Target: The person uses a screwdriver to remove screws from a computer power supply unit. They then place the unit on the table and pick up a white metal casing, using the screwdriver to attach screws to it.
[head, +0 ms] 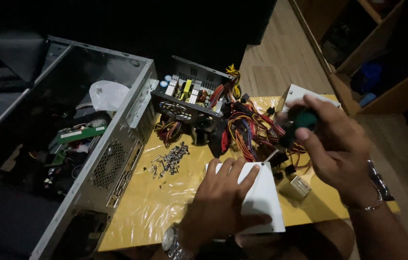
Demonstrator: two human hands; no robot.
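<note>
My left hand [221, 200] lies flat on a white metal cover plate [264, 195] at the front of the yellow table [151, 207], pressing it down. My right hand [334, 144] grips a screwdriver by its green and black handle [300, 123]. The shaft slants down to the plate's far right corner [265, 163]. Behind them sits an opened power supply [192, 94] with its bundle of red, yellow and orange cables [247, 127].
An open grey computer case [108, 144] lies on its side at the left, with boards and a white bag inside. A pile of small screws [170, 161] sits near it. A small metal part [299, 185] lies right of the plate. Wooden shelves [382, 53] stand at the right.
</note>
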